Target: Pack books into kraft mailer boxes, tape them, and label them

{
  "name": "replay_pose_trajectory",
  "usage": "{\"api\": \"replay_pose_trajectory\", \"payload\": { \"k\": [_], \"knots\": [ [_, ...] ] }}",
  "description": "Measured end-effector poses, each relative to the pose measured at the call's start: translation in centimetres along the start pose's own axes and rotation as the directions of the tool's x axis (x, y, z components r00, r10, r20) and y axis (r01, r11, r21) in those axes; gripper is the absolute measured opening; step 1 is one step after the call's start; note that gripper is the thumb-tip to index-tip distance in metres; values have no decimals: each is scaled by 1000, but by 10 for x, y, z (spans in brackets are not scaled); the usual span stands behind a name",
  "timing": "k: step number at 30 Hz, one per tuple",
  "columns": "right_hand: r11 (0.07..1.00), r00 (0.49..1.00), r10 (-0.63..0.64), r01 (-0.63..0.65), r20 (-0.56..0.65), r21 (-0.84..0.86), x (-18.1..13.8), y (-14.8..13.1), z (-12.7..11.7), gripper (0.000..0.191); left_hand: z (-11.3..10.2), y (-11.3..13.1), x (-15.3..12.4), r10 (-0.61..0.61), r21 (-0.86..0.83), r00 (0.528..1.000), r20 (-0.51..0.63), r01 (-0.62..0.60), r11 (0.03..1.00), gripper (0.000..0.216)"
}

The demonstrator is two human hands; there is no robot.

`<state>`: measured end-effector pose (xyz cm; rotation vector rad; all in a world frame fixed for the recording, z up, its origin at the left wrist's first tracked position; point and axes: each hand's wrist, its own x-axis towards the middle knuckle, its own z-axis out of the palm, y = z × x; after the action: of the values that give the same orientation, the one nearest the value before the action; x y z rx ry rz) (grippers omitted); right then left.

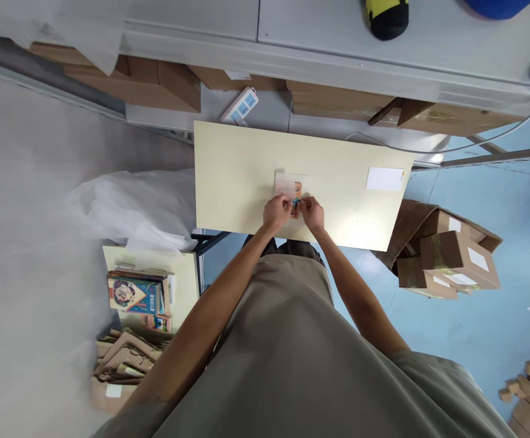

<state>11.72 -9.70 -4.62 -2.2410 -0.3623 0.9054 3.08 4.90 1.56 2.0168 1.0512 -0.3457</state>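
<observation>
A small orange card (pixel 297 188) with a colourful picture lies near the middle of the cream table (pixel 233 176). Around it is a pale, translucent wrapper (pixel 284 180), seemingly a thin plastic bag; whether the card is inside or on top I cannot tell. My left hand (pixel 278 211) pinches the wrapper at the card's left side. From the right, my right hand (pixel 313 213) pinches at the opposite side, close to the card's edge. The fingertips of both hands nearly meet over the card and hide part of it.
A white label sheet (pixel 385 179) lies on the table's right. Behind stands a grey shelf (pixel 310 52) with cartons and a power strip (pixel 240 106); a white cable (pixel 465 145) crosses there. Boxes (pixel 459 252) stand right, books (pixel 135 295) and a plastic sheet (pixel 141 204) left.
</observation>
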Motion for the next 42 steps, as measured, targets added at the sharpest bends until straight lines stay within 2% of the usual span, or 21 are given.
{"api": "replay_pose_trajectory", "payload": {
  "k": [2,5,7,12,14,17,19,22,24,28,31,35,39,42],
  "knots": [
    [1000,1000,-10,10,2,-7,-3,-2,-3,23,9,2,3,0,-11,1000,5,0,1000,15],
    [1000,1000,-10,10,16,2,-6,-5,-4,31,18,2,4,-41,-29,999,-28,40,999,35],
    [1000,1000,17,-18,22,10,-7,-8,-1,33,21,0,5,-68,-28,997,-42,67,997,42],
    [990,991,133,-133,-15,-35,-5,-19,6,23,22,-5,8,-103,-31,994,-44,102,994,55],
    [986,987,162,-163,-17,-39,-3,-20,6,15,20,-7,10,-107,-47,991,-84,103,994,60],
    [982,982,187,-187,-14,-18,-1,-19,6,10,17,-10,13,-154,-33,970,-189,150,988,58],
    [981,981,194,-194,-19,4,0,-16,6,9,13,-12,15,-225,-30,952,-210,224,974,55],
    [980,980,200,-199,-21,29,4,-13,5,8,7,-16,18,-317,-64,940,-129,311,948,39],
    [978,978,207,-206,-11,23,6,-13,4,7,2,-17,20,-336,-96,940,-67,329,940,26],
    [978,978,206,-207,-34,-33,9,-14,0,6,-6,-15,15,-261,-133,963,-69,250,959,23],
    [991,990,135,-135,-42,1,11,-11,-3,6,-6,-7,4,-143,-141,986,-82,131,981,23],
    [977,991,89,-107,102,186,13,-3,-10,11,4,9,-8,-9,-175,998,-69,-3,985,22],
    [892,971,77,-170,228,419,6,6,-31,38,20,25,-11,53,-191,997,-61,-63,979,21],
    [879,987,70,-128,142,459,-4,10,-53,51,36,36,-9,51,-200,998,-40,-58,978,23]
  ]
}}
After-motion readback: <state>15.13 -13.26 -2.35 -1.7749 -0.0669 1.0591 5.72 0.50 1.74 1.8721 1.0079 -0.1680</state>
